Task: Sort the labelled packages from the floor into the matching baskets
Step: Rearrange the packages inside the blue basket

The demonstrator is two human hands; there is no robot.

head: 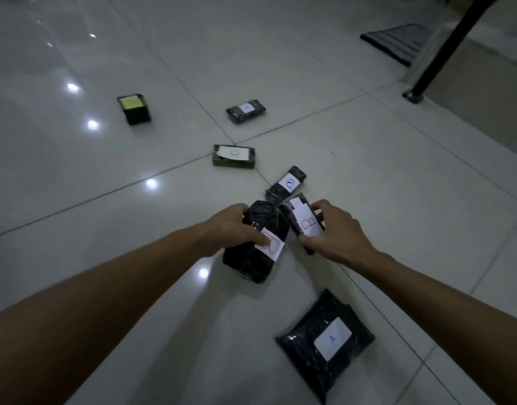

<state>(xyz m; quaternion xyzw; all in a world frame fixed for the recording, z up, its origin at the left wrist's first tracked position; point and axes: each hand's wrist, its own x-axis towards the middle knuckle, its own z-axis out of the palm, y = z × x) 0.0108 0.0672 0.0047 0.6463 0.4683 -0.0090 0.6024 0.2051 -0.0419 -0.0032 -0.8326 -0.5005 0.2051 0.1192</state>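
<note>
Packages wrapped in dark plastic lie scattered on the pale tiled floor (368, 176), and two of them are in hand. The left hand (231, 226) grips a bulky dark package (251, 252), its thumb lying over the white label with a red letter that looks like a B; its lower end seems near or on the tiles, I cannot tell which. The right hand (336, 232) holds a slimmer package (299, 220) marked with a red B, fingers curled over its far edge and thumb at the near edge, tilted up off the floor. The two packages touch or nearly touch at their upper ends. No baskets are in view, so the carry probably lies ahead. The likely trouble is the glossy wrap: held by the edges, the slim package could slide out of the right grip, and the bulky one may sag or twist around the left grip. The covered label could also be misread. Left on the floor are a large flat package marked A (324, 340) close to the person, a small one with a blue letter (286, 184) just beyond the hands, a boxy labelled one (234, 156), another small one (245, 111), and a yellow-topped box (134, 109) well apart.
</note>
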